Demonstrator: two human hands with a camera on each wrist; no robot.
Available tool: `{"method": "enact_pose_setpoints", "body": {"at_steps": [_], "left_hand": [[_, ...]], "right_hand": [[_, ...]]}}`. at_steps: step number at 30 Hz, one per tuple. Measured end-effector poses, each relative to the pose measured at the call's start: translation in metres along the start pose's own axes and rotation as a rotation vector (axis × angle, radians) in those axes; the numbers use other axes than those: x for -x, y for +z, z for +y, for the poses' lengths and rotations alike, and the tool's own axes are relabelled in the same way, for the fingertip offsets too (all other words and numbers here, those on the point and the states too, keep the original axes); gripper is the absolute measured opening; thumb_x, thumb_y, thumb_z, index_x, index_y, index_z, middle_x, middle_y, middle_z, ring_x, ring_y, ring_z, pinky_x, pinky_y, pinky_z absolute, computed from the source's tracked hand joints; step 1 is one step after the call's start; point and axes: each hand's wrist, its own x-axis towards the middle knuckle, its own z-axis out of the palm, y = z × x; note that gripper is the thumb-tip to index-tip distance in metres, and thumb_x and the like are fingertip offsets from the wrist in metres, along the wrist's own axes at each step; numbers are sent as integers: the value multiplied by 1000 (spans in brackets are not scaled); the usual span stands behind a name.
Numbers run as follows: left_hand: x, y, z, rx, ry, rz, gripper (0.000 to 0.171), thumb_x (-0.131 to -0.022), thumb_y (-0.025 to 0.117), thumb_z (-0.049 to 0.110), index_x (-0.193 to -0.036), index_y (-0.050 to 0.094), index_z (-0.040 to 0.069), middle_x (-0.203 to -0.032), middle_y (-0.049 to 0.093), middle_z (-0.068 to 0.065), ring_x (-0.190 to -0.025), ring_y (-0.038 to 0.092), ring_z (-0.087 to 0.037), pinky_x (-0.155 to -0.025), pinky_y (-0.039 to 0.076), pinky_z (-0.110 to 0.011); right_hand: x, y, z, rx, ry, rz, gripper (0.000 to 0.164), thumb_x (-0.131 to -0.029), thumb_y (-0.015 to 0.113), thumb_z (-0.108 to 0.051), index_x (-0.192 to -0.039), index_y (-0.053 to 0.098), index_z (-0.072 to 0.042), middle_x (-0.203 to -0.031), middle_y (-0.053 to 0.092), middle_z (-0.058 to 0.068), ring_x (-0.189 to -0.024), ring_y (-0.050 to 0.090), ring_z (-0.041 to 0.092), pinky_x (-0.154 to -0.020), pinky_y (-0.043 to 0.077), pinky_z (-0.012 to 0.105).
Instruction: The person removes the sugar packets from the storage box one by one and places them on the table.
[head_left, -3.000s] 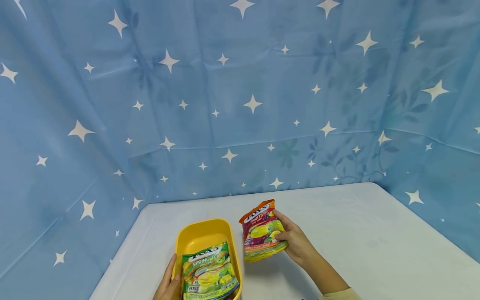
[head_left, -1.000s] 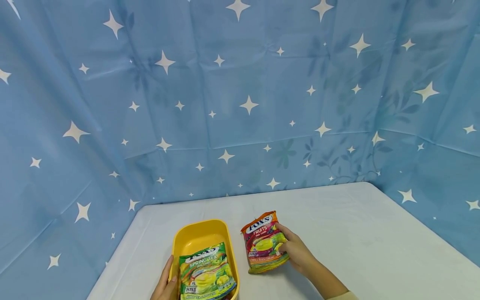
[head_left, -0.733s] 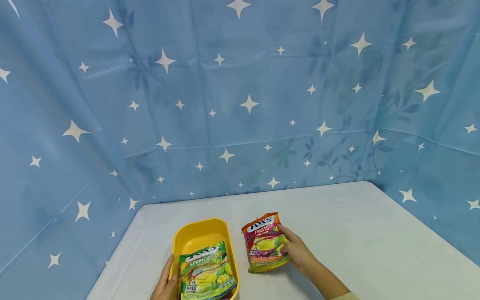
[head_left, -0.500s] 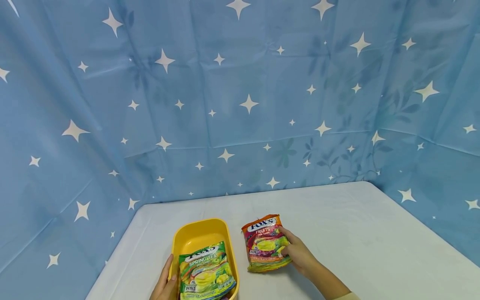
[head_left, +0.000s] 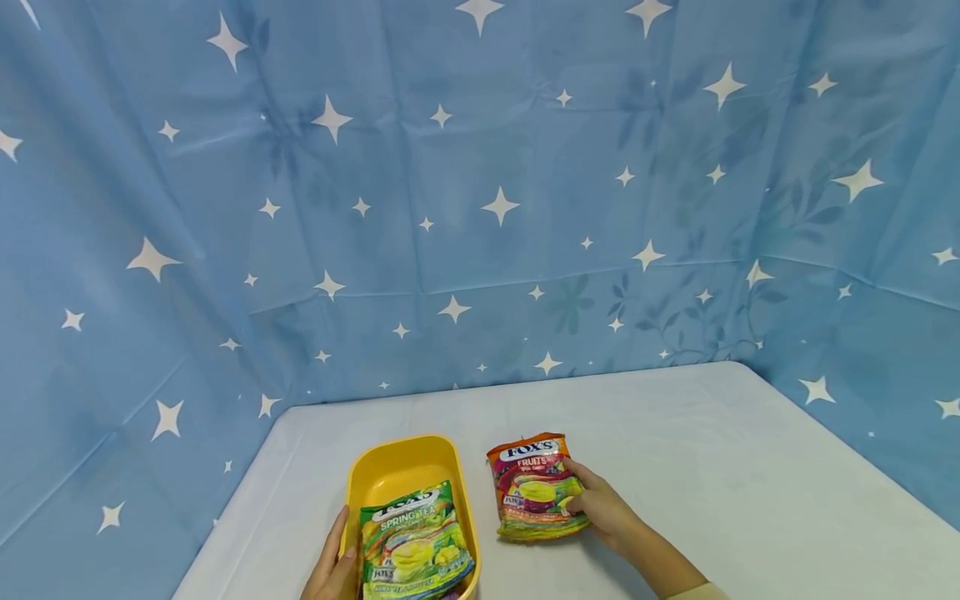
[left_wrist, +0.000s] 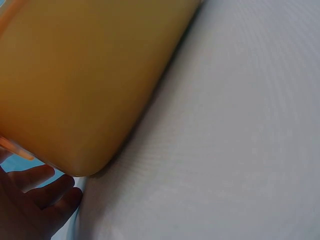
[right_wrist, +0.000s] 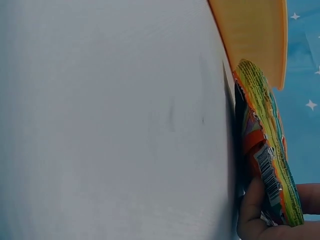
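A red and orange bag of candy [head_left: 534,492], printed "FOX'S FRUITS", is pinched at its right side by my right hand [head_left: 600,507]. In the right wrist view the bag [right_wrist: 265,140] is seen edge-on, thumb and fingers on opposite faces, low over the tabletop. My left hand [head_left: 330,562] holds the left wall of a yellow plastic box [head_left: 408,454], thumb at its rim. Inside the box lies a green "SPRING TEA" candy bag [head_left: 416,542]; something purple shows under its lower edge. The left wrist view shows the box's outer wall [left_wrist: 85,85] beside my fingers [left_wrist: 52,192].
A white-covered table [head_left: 697,467] carries everything, its rear edge running along a blue curtain [head_left: 487,167] with white stars. The yellow box stands just left of the fruit candy bag, with a narrow gap between them.
Since 3 seconds ago, my right hand has lowered the fruit candy bag toward the tabletop and shifted it slightly right. The left hand and box stay nearly in place.
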Motion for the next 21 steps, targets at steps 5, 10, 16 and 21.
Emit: {"method": "enact_pose_setpoints", "body": {"at_steps": [5,10,16,21], "left_hand": [[0,1,2,-33,10,32,75,-99,33,36,-143,-13,-2,-144,-12,-35,-128,6,-56,-97,30,-59],[1,1,3,-4,0,4,76,-98,33,37,-143,-16,2,-144,-7,-36,-125,23,-53,-94,39,-53],[2,0,3,35,-4,-59,79,-98,33,41,-142,-21,3,-143,-6,-37,-122,33,-44,-91,43,-44],[2,0,4,25,13,-62,78,-99,31,39,-141,-21,2,-143,-7,-36,-122,34,-43,-90,44,-41]], "right_hand": [[0,-3,-3,71,-2,11,76,-71,51,11,-142,27,-1,-144,18,32,-123,32,46,-98,34,52],[-3,-6,-5,160,14,19,74,-70,56,9,-140,32,1,-142,24,32,-117,38,42,-93,37,49],[-4,-11,-8,205,13,12,67,-74,57,3,-137,36,3,-133,38,29,-78,47,22,-66,40,31],[-3,-16,-11,179,11,-74,64,-80,54,-1,-138,29,9,-131,40,30,-86,53,21,-70,46,32]]}}
